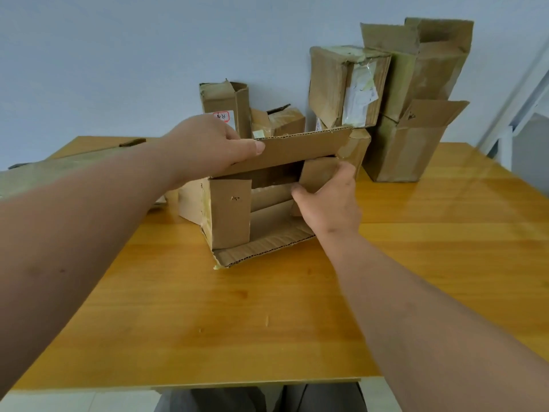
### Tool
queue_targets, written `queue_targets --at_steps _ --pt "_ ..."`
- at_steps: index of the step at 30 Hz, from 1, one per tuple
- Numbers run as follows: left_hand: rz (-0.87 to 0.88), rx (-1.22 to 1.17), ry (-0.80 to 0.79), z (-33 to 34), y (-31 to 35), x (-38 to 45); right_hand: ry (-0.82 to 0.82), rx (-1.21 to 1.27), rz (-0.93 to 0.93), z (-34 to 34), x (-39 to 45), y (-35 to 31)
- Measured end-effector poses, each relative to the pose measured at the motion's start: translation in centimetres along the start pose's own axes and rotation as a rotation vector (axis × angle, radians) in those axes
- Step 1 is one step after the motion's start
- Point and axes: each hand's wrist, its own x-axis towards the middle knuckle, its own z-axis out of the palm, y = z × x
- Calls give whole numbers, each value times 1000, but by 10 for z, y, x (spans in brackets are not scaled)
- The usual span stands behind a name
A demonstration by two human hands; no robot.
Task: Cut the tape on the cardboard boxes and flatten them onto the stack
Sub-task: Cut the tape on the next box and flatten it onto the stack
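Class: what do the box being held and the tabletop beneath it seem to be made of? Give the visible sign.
Box: corrugated cardboard, matte brown; fluted edges show on its flaps. Tabletop: probably wood or wood-look laminate, glossy orange-brown; grain lines and reflections.

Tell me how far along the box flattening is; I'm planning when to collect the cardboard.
Done: flattened cardboard lies at the table's left edge. In hand: the open box lies on its side, flaps loose; the left hand grips its top flap and the right hand holds a side flap. Left: several boxes stand by the wall, some taped. No cutter shows.
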Motion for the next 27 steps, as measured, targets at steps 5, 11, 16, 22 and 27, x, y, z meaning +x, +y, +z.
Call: queue_targets --at_steps 5,11,16,22,27 --pt "24 91 84 5 2 -5 -63 210 -9 -14 -2 10" --pt "-20 55 355 12 -5 -7 -129 755 412 -33 2 29" --pt "-242 -426 622 28 -36 -5 -290 954 458 -38 0 22" --pt "-299 -90 423 45 -57 -11 -362 1079 540 -37 -1 14" --pt "-216 154 361 43 -55 -13 -382 1099 557 -40 -3 17"
